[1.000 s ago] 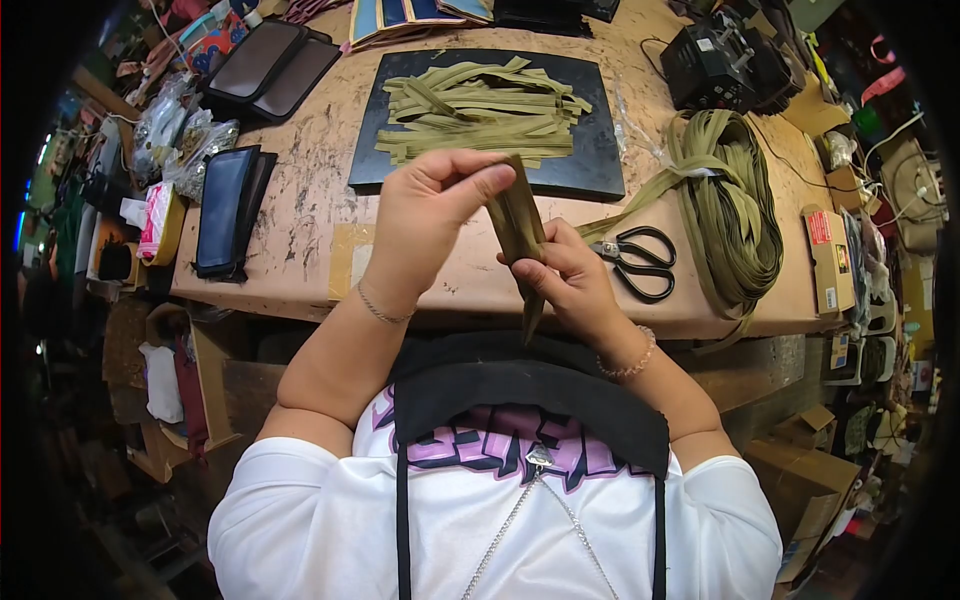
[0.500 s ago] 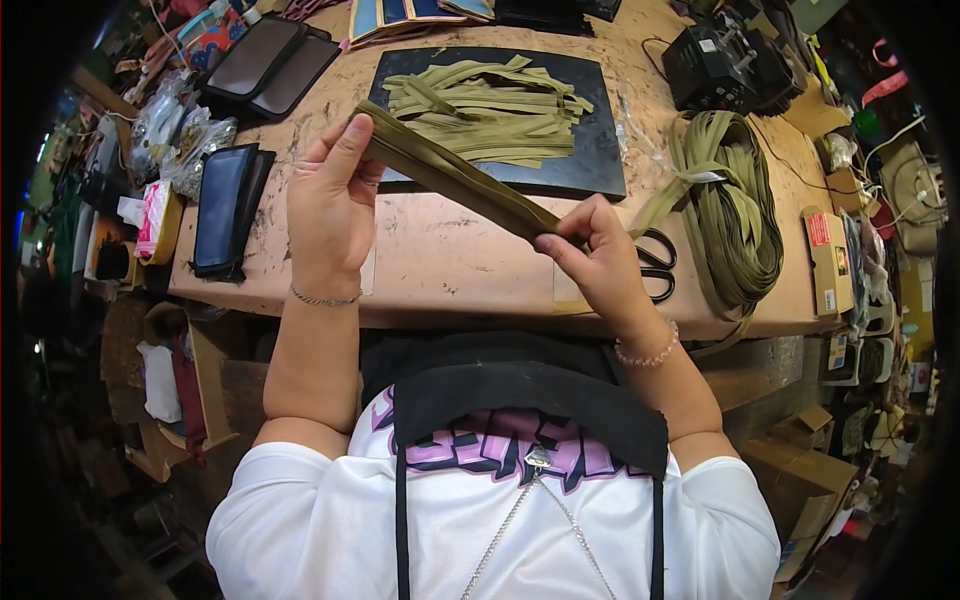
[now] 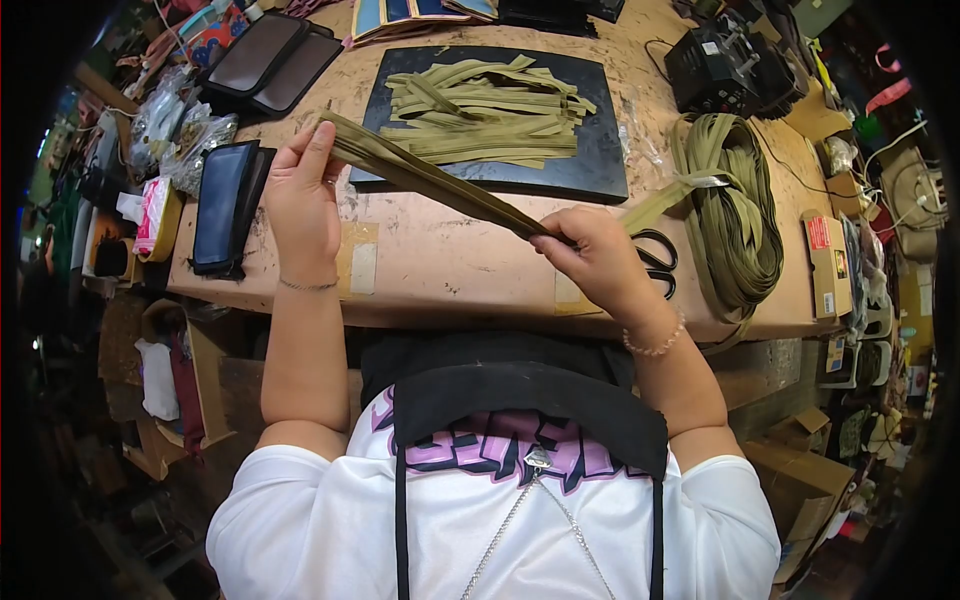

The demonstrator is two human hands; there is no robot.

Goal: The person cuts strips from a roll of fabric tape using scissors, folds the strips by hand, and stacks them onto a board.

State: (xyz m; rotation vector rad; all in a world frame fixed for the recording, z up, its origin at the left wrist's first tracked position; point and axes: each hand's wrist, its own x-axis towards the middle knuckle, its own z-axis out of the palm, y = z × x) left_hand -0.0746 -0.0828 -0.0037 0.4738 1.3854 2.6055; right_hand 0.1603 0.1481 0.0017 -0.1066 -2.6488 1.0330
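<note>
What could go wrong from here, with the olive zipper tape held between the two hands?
The held zipper tape is pinched near its ends by the left hand and right hand; one end might slip free.
The scissors lie partly hidden behind the right hand, which could knock them.
The loose tail of the zipper-tape coil runs close to that hand and might snag.

The left hand (image 3: 305, 195) is raised just left of the black board's (image 3: 604, 150) near left corner, thumb pressed to bent fingers in a pinch, the left forearm (image 3: 305, 360) almost straight below it. The right hand (image 3: 592, 252) pinches too, on the body's side of the board's near right corner, the right forearm (image 3: 682, 375) angling inward; its smaller fingers are tucked away, their curl hard to judge.
</note>
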